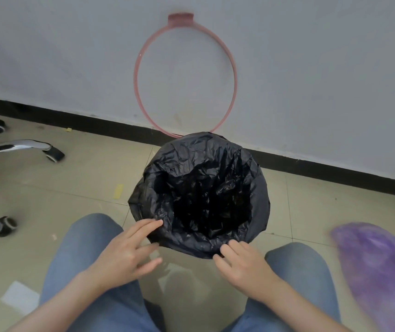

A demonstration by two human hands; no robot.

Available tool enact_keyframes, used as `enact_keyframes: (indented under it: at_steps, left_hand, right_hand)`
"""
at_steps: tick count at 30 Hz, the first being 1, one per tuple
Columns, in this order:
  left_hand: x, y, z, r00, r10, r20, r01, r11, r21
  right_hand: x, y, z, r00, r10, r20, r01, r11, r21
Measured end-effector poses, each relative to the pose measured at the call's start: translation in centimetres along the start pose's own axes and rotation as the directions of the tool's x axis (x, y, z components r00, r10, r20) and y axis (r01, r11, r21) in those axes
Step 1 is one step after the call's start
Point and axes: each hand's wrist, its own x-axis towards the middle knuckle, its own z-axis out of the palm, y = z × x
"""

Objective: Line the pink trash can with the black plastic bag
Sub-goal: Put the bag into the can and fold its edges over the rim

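Observation:
A black plastic bag [198, 192] covers the trash can on the floor in front of my knees; its mouth is spread open and folded over the rim, so the can's pink body is hidden. A pink ring [139, 68], hinged to the can, stands upright against the wall behind it. My left hand [124, 250] is at the near left rim, fingers apart, fingertips touching the bag's fold. My right hand [239, 262] is at the near right rim, its fingers curled onto the bag's edge.
An office chair's chrome legs and castors [52, 153] are at the left. A purple plastic bag [378, 267] lies on the tiled floor at the right. A white wall with a black skirting [311, 166] runs behind the can. My knees flank the can.

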Motion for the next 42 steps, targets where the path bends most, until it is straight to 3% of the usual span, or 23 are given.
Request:
enact_keyframes:
  at_steps: [2, 4, 6, 8, 10, 12, 14, 16, 18, 20, 21, 23, 24, 26, 27, 28, 29, 31, 32, 34, 37, 40, 42]
  left_hand:
    - [0.3, 0.5, -0.4, 0.955, -0.296, -0.032, 0.286, 0.942, -0.175]
    - [1.6, 1.1, -1.1, 0.798, -0.597, -0.079, 0.543, 0.77, -0.335]
    - [4.4, 1.4, -1.8, 0.657, -0.744, -0.121, 0.669, 0.65, -0.361]
    - [7.9, 1.7, -2.3, 0.582, -0.813, -0.019, 0.772, 0.561, -0.299]
    - [10.5, 1.6, -1.9, 0.478, -0.859, 0.184, 0.851, 0.401, -0.338]
    - [11.4, 1.1, -0.5, 0.394, -0.872, 0.29, 0.866, 0.247, -0.435]
    - [11.3, 0.3, 0.5, 0.394, -0.877, 0.274, 0.799, 0.179, -0.574]
    - [10.9, -0.4, 0.6, 0.383, -0.878, 0.286, 0.679, 0.058, -0.732]
    - [10.5, -1.0, 0.4, 0.372, -0.815, 0.444, 0.571, -0.177, -0.802]
    - [10.1, -1.5, 0.4, 0.367, -0.674, 0.641, 0.563, -0.387, -0.73]
    - [10.0, -1.6, 0.3, 0.348, -0.638, 0.687, 0.588, -0.421, -0.69]
    - [9.9, -1.6, -0.3, 0.276, -0.733, 0.621, 0.642, -0.34, -0.687]
    - [10.0, -1.5, -0.5, 0.243, -0.84, 0.485, 0.681, -0.209, -0.702]
    - [10.3, -1.1, -1.1, 0.27, -0.957, 0.106, 0.783, 0.154, -0.602]
    - [10.7, -0.8, -1.6, 0.347, -0.938, -0.032, 0.825, 0.321, -0.466]
    - [11.1, -0.7, -1.7, 0.457, -0.884, -0.1, 0.824, 0.463, -0.327]
    - [11.6, -0.6, -1.6, 0.583, -0.807, -0.096, 0.785, 0.589, -0.192]
    - [12.5, -0.7, -0.7, 0.761, -0.647, 0.048, 0.644, 0.763, 0.063]
    - [12.7, -0.9, -0.3, 0.786, -0.6, 0.146, 0.581, 0.799, 0.157]
    - [12.7, -1.4, 0.3, 0.756, -0.582, 0.299, 0.522, 0.812, 0.26]
    - [12.7, -1.7, 0.2, 0.706, -0.601, 0.375, 0.48, 0.795, 0.371]
    - [13.6, -1.0, -0.5, 0.713, -0.598, 0.365, 0.379, 0.767, 0.518]
    - [14.6, -0.3, -0.7, 0.793, -0.536, 0.291, 0.324, 0.775, 0.543]
  right_hand:
    - [-0.3, 0.0, -0.6, 1.0, 0.018, 0.021, -0.018, 0.999, 0.028]
    - [-0.2, 0.4, -1.5, 0.997, 0.073, -0.021, -0.069, 0.99, 0.124]
    - [1.1, 1.9, -2.0, 0.958, 0.261, -0.122, -0.217, 0.932, 0.289]
    - [3.4, 4.7, -1.9, 0.826, 0.556, -0.094, -0.477, 0.778, 0.409]
    - [5.5, 8.1, -1.3, 0.699, 0.693, 0.174, -0.708, 0.64, 0.298]
    - [6.1, 10.9, 0.0, 0.617, 0.645, 0.451, -0.748, 0.659, 0.08]
    - [5.6, 12.2, 1.1, 0.568, 0.582, 0.582, -0.737, 0.675, 0.044]
    - [4.7, 12.3, 1.4, 0.567, 0.574, 0.59, -0.762, 0.638, 0.112]
    - [4.0, 11.8, 1.3, 0.595, 0.583, 0.553, -0.78, 0.584, 0.225]
    - [3.6, 11.5, 1.0, 0.603, 0.607, 0.517, -0.796, 0.497, 0.346]
    - [3.5, 11.5, 0.7, 0.593, 0.619, 0.515, -0.805, 0.468, 0.364]
    - [3.8, 11.9, 0.1, 0.576, 0.636, 0.513, -0.807, 0.541, 0.235]
    - [4.3, 12.2, -0.3, 0.616, 0.631, 0.471, -0.763, 0.627, 0.157]
    - [6.6, 12.7, -0.8, 0.807, 0.491, 0.328, -0.536, 0.842, 0.057]
    - [8.1, 12.8, -0.6, 0.904, 0.341, 0.256, -0.351, 0.936, -0.008]
    - [9.6, 12.6, -0.2, 0.956, 0.178, 0.234, -0.16, 0.983, -0.093]
    - [11.0, 12.3, 0.5, 0.967, 0.014, 0.254, 0.03, 0.985, -0.169]
    - [13.3, 11.8, 2.1, 0.865, -0.231, 0.445, 0.349, 0.915, -0.203]
    - [14.0, 11.7, 2.8, 0.775, -0.28, 0.566, 0.448, 0.876, -0.18]
    - [14.9, 12.2, 4.2, 0.636, -0.161, 0.755, 0.474, 0.853, -0.217]
    - [15.5, 13.2, 5.4, 0.557, 0.097, 0.825, 0.34, 0.88, -0.333]
    - [15.3, 12.9, 5.3, 0.568, 0.116, 0.815, 0.218, 0.934, -0.285]
    - [14.6, 12.5, 4.3, 0.63, 0.082, 0.772, 0.156, 0.961, -0.229]
